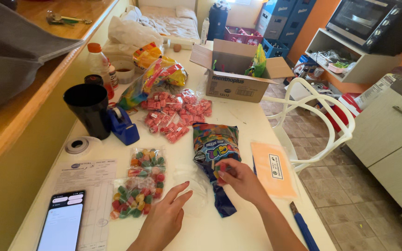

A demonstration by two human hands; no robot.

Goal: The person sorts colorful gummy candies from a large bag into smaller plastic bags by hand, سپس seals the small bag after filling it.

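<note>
Looking down from the head view: a white table [238, 121] full of sweets.
Right hand [240, 179]: its fingers are pinched shut on a few small candies, right at the mouth of the big candy bag [216, 153].
Big candy bag: dark and colourful, lying flat, its open part just under the right fingertips.
Left hand [164, 218]: fingers spread open and flat, holding nothing I can be sure of, resting on a clear empty little bag [194, 186] that is hard to see.
Just left of the left fingers: two small filled bags of round candies [138, 183], red, green and yellow.
Further left of them: a phone [62, 222] lying on a paper form [89, 172].
Beyond the fingers, far up the table: a heap of little bags of pink sweets [175, 114], a blue tape holder [123, 124], a black cup [89, 109] and an open cardboard box [238, 72].
Right of the right fingers: an orange flat packet [274, 169], and a blue-handled tool [303, 227] near the wrist.
Doing it well, I think: keep the pinch soft but tight so no candy rolls away, hold the little clear bag open with the flat hand, and keep both hands close together over the table.
</note>
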